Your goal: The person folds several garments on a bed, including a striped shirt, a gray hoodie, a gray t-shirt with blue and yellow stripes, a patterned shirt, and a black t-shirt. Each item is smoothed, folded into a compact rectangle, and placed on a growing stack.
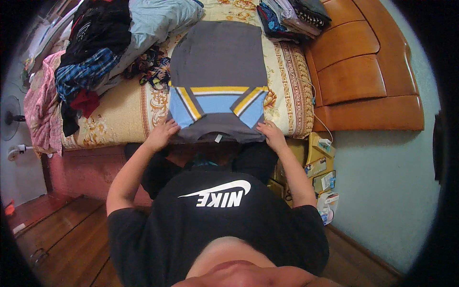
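A grey T-shirt [222, 53] with light blue, yellow and white bands lies spread on the bed, its collar towards me. Both short sleeves are folded inward over the body, and a small white label [218, 138] shows at the neckline. My left hand [165, 133] has its fingers on the left shoulder corner. At the opposite shoulder corner, my right hand [273, 134] holds the cloth edge. Both thumbs are partly hidden. The collar end reaches the near edge of the mattress.
Loose clothes [96, 46] are heaped at the left of the bed. A folded stack [290, 18] sits at the far right, beside the brown headboard [358, 68]. A cable [321, 122] runs down to a yellow bedside stand [315, 158]. A fan [12, 117] stands far left.
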Action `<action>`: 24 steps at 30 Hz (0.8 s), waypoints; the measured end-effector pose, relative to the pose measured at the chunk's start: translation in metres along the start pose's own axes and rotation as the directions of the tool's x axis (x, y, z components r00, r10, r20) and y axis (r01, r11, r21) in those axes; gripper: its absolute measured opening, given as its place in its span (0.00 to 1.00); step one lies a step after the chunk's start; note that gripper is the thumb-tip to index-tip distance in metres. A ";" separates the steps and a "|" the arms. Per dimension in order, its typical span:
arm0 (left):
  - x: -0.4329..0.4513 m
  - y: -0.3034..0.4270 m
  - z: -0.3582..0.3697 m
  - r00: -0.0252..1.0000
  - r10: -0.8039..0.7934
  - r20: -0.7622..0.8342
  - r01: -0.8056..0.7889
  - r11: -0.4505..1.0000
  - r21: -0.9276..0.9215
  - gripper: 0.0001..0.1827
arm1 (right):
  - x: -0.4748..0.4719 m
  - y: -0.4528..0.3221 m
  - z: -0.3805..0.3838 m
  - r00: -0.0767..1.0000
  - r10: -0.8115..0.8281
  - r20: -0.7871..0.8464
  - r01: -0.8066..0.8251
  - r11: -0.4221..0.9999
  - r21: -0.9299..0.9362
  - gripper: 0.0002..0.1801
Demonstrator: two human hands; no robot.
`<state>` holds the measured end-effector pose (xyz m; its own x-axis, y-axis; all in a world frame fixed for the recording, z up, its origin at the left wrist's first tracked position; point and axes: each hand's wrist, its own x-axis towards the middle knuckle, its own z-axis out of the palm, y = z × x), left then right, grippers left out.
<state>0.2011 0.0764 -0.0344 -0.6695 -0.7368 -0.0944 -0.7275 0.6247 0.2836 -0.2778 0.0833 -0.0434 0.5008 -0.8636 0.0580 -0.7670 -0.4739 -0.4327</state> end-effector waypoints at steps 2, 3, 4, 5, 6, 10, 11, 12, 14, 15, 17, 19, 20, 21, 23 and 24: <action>-0.014 0.015 -0.012 0.993 -0.075 0.094 0.081 0.995 -0.058 0.27 | -0.015 -0.007 -0.010 0.991 0.081 0.103 -0.091 0.992 0.090 0.26; -0.018 0.020 -0.016 0.984 -0.095 0.152 0.119 0.980 -0.158 0.26 | -0.020 -0.010 -0.013 0.975 0.129 0.180 -0.153 0.980 0.126 0.25; -0.020 0.023 -0.020 0.965 -0.112 0.238 0.169 0.958 -0.232 0.26 | -0.024 -0.013 -0.016 0.956 0.176 0.233 -0.217 0.962 0.166 0.25; -0.020 0.023 -0.023 0.940 -0.110 0.323 0.211 0.932 -0.296 0.26 | -0.025 -0.014 -0.018 0.927 0.211 0.309 -0.282 0.937 0.207 0.25; -0.017 0.020 -0.027 0.915 -0.204 0.349 0.344 0.847 -0.406 0.26 | -0.021 -0.011 -0.020 0.955 0.108 0.277 -0.169 0.964 0.205 0.24; 0.035 -0.029 -0.038 0.925 -0.169 0.340 0.372 0.578 -0.726 0.23 | 0.027 0.019 -0.032 0.773 0.189 0.606 -0.541 0.696 0.473 0.16; 0.050 -0.044 -0.039 0.917 -0.243 0.317 0.396 0.446 -0.803 0.21 | 0.048 0.025 -0.027 0.756 0.286 0.589 -0.599 0.666 0.445 0.13; 0.063 -0.060 -0.041 0.899 -0.253 0.357 0.421 0.277 -0.864 0.19 | 0.058 0.036 -0.035 0.715 0.311 0.626 -0.685 0.492 0.537 0.12; 0.092 -0.087 -0.039 0.854 -0.345 0.388 0.401 -0.038 -0.915 0.16 | 0.096 0.050 -0.026 0.765 0.422 0.487 -0.631 0.334 0.701 0.11; 0.103 -0.096 -0.033 0.815 -0.432 0.387 0.348 -0.170 -0.922 0.15 | 0.109 0.058 -0.025 0.741 0.484 0.465 -0.620 0.228 0.750 0.11; 0.121 -0.110 -0.016 0.727 -0.598 0.338 0.214 -0.271 -0.939 0.09 | 0.131 0.074 -0.014 0.711 0.554 0.434 -0.529 0.014 0.849 0.11; 0.132 -0.118 0.005 0.603 -0.734 0.311 0.216 -0.225 -0.950 0.07 | 0.149 0.087 0.001 0.621 0.646 0.444 -0.627 0.071 0.776 0.12; 0.133 -0.119 0.016 0.598 -0.735 0.321 0.172 -0.273 -0.946 0.08 | 0.153 0.090 0.008 0.551 0.703 0.449 -0.687 0.078 0.723 0.12; 0.135 -0.121 0.023 0.585 -0.772 0.247 0.163 -0.187 -0.969 0.08 | 0.156 0.093 0.013 0.607 0.710 0.357 -0.691 0.251 0.678 0.14; 0.138 -0.119 0.031 0.507 -0.843 0.182 0.216 -0.080 -0.973 0.10 | 0.161 0.088 0.021 0.613 0.774 0.159 -0.744 0.498 0.445 0.16; 0.140 -0.117 0.030 0.500 -0.856 0.131 0.292 0.025 -0.956 0.13 | 0.161 0.083 0.023 0.679 0.732 -0.065 -0.693 0.667 0.272 0.20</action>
<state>0.1886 -0.0920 -0.1098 0.2687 -0.8695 -0.4145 -0.0699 -0.4468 0.8919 -0.2514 -0.0911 -0.0907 -0.2472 -0.9439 -0.2191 -0.7500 0.3295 -0.5736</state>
